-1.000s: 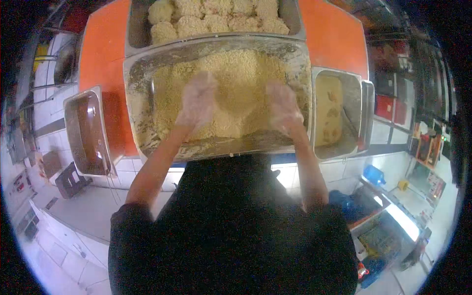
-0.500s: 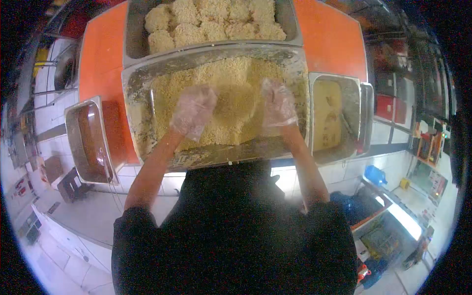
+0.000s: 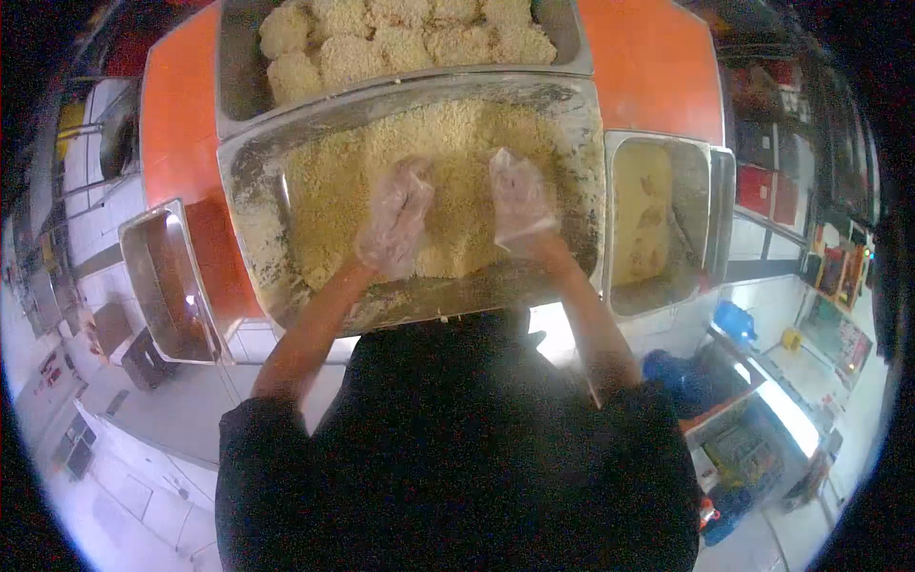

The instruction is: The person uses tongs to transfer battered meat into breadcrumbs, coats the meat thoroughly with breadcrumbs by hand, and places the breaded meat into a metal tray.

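A wide metal tray (image 3: 250,181) in front of me holds a bed of pale crumbs (image 3: 448,133). My left hand (image 3: 396,214), in a clear plastic glove, is low over the left-middle of the crumbs and blurred by motion. To its right, my gloved right hand (image 3: 522,202) is at the crumbs too, a short gap from the left. Both hands point away from me with their backs up. Their fingers are curled under or sunk in the crumbs, so I cannot make out their grip. No separate piece shows in either hand.
Behind the tray, a metal pan (image 3: 243,76) holds several crumb-coated pieces (image 3: 353,57). On the right is a pan (image 3: 688,205) of pale yellowish liquid with lumps in it. A narrow metal pan (image 3: 157,296) stands on the left. Orange counter surface (image 3: 181,105) flanks the trays.
My hands have come closer together over the crumbs, the left shifting right and the right shifting slightly left. The mound between them looks flatter. The view has shifted slightly.
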The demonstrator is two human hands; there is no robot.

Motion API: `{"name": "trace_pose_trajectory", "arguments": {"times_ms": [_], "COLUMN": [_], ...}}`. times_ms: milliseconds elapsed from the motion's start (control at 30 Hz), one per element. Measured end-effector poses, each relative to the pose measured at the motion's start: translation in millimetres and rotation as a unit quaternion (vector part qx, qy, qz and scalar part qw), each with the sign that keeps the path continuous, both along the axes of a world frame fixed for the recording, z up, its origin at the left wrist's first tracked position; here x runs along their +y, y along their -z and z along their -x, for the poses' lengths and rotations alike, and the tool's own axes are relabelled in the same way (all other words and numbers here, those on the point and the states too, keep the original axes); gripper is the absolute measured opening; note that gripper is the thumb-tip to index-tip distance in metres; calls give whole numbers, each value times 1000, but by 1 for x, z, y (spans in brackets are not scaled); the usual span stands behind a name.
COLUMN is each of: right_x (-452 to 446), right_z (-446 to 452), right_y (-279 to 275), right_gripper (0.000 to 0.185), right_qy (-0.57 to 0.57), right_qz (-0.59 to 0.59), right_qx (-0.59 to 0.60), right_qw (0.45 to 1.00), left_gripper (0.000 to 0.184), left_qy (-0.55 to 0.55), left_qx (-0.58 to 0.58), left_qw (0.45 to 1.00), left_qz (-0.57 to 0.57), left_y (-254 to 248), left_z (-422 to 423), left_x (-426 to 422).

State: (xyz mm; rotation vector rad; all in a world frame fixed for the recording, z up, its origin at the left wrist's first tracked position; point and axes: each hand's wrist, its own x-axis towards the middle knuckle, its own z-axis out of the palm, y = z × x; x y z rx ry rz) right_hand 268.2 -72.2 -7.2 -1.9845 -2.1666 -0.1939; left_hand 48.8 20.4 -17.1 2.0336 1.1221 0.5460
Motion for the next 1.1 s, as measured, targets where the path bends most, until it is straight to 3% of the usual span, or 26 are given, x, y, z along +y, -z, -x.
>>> {"name": "trace_pose_trajectory", "arguments": {"times_ms": [67,100,167,200,267,300,367,400,467,500,533,567,600,633,667,700,733,767,800,833,900,933,1000,1100], "right_x": [4,12,28,40,49,44,31,18,12,9,4,1,4,10,16,23,33,48,61,74,77,78,78,72], "right_z": [-1,0,5,8,16,21,23,23,21,18,18,17,18,19,21,23,25,26,26,27,33,32,32,29], "right_y": [-20,-39,-70,-84,-75,-52,-15,0,-1,-4,-6,-10,-15,-20,-27,-36,-47,-63,-74,-86,-64,-50,-32,-12], "right_gripper": [44,45,46,47,48,49,50,51,52,47,45,44,41,40,38,38,39,39,44,49,50,50,51,52], "right_qy": [-43,90,217,207,197,148,91,90,86,162,187,225,194,176,157,70,-21,-22,-90,-160,-214,-225,-237,-245], "right_qz": [-50,61,174,212,246,75,-110,-14,91,136,161,161,65,16,-32,-2,26,25,211,387,346,306,249,205], "right_qx": [-13,193,385,347,308,238,152,-6,-161,234,423,589,591,592,589,440,272,272,227,178,161,162,170,193], "right_qw": [998,975,880,890,897,957,978,996,979,949,872,759,780,787,792,895,962,962,946,890,899,911,924,928], "left_gripper": [38,39,42,42,41,41,42,43,44,44,46,48,49,51,52,53,55,56,57,61,64,63,61,59], "left_qy": [64,95,158,156,151,149,199,213,179,183,115,82,39,152,211,250,251,250,240,208,153,149,164,232], "left_qx": [-26,-39,-63,-62,30,60,159,192,-1,1,-92,-135,-179,-81,-21,29,-102,-166,-229,-315,-373,-368,-344,-244], "left_qw": [997,994,984,984,970,960,964,958,984,983,968,942,907,978,977,955,962,946,918,801,614,598,626,760], "left_qz": [-23,-37,-57,-55,-186,-229,-72,-22,15,23,205,296,379,116,-16,-157,30,124,215,465,679,696,680,556], "left_y": [-40,-56,-70,-65,-49,-44,-31,-23,-10,-8,-5,-12,-23,-31,-19,-6,44,53,61,45,53,58,60,64], "left_z": [2,3,7,-1,-29,-38,-45,-45,-23,-15,-7,-9,-12,-19,-26,-31,-38,-43,-49,-53,-59,-60,-60,-62], "left_x": [13,21,24,26,28,25,20,20,6,1,-7,-6,-4,8,10,12,2,1,-1,6,3,4,8,17]}}
